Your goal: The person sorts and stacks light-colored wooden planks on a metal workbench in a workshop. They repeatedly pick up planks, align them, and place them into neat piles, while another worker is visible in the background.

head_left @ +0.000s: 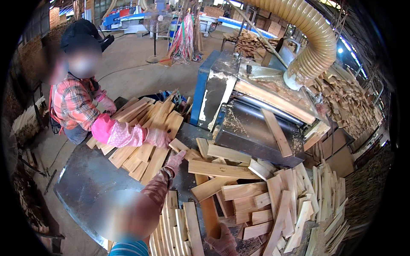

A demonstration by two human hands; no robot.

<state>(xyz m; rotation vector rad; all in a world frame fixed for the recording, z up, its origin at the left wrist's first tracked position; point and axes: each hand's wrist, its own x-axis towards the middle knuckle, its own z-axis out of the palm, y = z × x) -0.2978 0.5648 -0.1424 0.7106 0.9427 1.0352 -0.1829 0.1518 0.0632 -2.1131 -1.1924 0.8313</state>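
My left hand [175,161], in a pale pink glove and a brown patterned sleeve, reaches forward over the metal table [85,187]. Its fingers close at the end of a short wooden board [178,146] beside the loose pile. At the bottom edge, my right hand [224,244], also gloved, grips the near end of a darker, reddish-brown board [209,215]. The lower part of this hand is cut off by the picture's edge. Between and right of my hands lie jumbled pale boards [222,169]. Several narrow boards [181,226] stand lined up near my left forearm.
Across the table at left, a co-worker's pink-gloved hand [158,138] rests on a stack of boards [132,155]. Ahead stands a blue-sided woodworking machine [222,81] with a ribbed hose [318,32]. One board [276,133] lies on its outfeed. More wood [341,98] is heaped at right.
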